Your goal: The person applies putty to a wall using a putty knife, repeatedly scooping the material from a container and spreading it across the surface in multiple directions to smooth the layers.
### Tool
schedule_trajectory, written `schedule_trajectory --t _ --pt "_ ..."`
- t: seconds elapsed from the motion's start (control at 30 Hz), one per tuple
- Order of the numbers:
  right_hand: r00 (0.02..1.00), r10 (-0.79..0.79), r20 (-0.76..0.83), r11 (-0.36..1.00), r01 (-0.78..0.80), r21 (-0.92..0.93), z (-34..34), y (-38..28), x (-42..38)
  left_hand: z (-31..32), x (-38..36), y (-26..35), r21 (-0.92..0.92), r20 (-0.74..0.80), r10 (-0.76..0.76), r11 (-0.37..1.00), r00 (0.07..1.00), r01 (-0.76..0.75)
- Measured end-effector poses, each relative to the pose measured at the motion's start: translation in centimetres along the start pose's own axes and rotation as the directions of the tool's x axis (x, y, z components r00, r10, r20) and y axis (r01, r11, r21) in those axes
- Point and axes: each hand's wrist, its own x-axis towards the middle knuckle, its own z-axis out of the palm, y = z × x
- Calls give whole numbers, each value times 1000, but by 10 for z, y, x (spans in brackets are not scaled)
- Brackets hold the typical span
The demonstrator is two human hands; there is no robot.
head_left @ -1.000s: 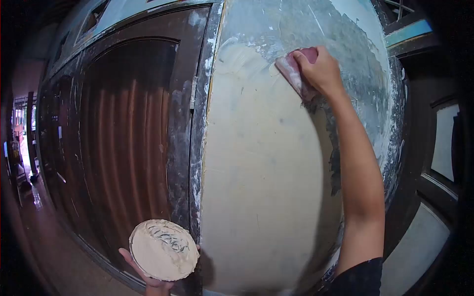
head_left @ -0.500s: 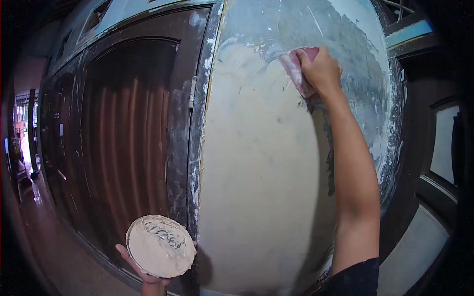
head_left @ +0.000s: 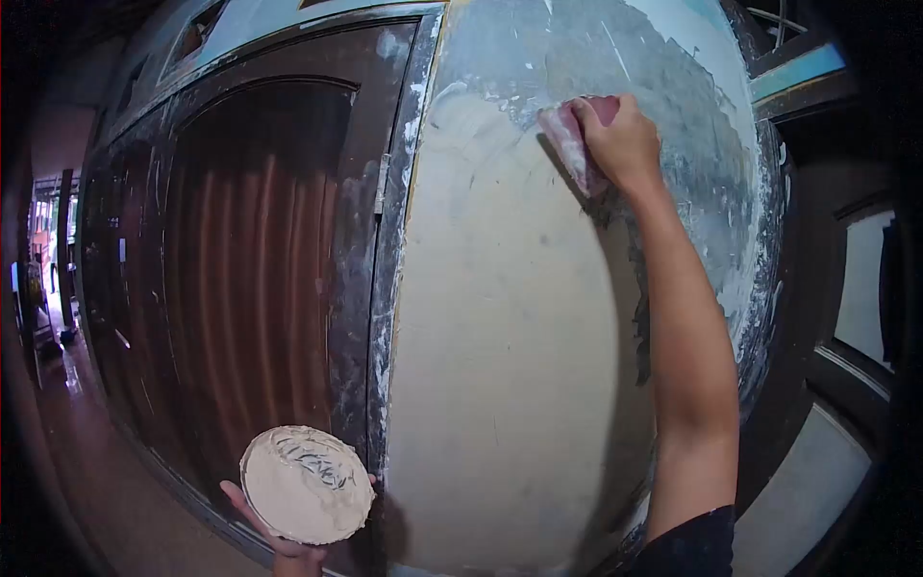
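Observation:
My right hand [head_left: 623,144], arm raised, grips a pinkish-red flat scraper [head_left: 580,144] smeared with pale paste. The scraper is at the upper part of the wall [head_left: 500,317], where a beige coat meets bare grey-blue surface; a dark shadow runs along its lower left edge. Low on the left, my left hand [head_left: 279,539] supports a round disc of beige paste [head_left: 303,486] from below, its thumb showing at the left rim. Dark marks show through the paste near the top of the disc. Most of the left fingers are hidden beneath it.
A dark wooden door [head_left: 255,260] with a metal hinge [head_left: 381,185] stands left of the wall, its frame spotted with white. At the right is another dark frame with pale panels [head_left: 865,279]. A bright opening [head_left: 48,240] shows at far left.
The scraper has shifted slightly left, and its shadow now shows along its edge. The coated patch near its tip looks smoother. The disc of paste has moved slightly left and down.

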Motion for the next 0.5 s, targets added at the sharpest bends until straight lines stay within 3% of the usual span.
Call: schedule_trajectory --t 0.07,0.17,0.23,0.27,0.3,0.37,0.4,0.47,0.5 --pt "953 -195 234 981 192 32 -2 -22 -22 -9 -2 1 -43 -59 -31 999 998 28" --pt "940 -323 111 945 326 -11 -4 -35 -23 -12 -2 -4 -100 -97 -38 995 995 28" --pt "947 -320 -5 911 310 273 -33 -55 -22 -11 -5 -2 -44 65 -132 990 989 135" --pt "921 -385 -60 819 371 437 -54 -69 -33 6 -7 -6 -184 -60 -88 980 994 75" --pt "855 -517 -45 750 478 457 -70 -74 -42 5 -6 -6 -147 43 -120 981 992 125" --pt "746 -658 99 597 437 672 -95 -87 -77 9 -6 -13 -128 -28 -123 985 992 118" --pt "654 -753 76 570 589 573 -107 -89 -100 15 -5 -16 -112 -53 -133 986 990 126" --pt "568 -809 154 547 631 550 -116 -83 -147 13 1 -30 -156 -58 -142 979 988 132" --pt "476 -863 169 477 655 586 -122 -78 -165 19 4 -37 -191 -62 -161 970 985 147"
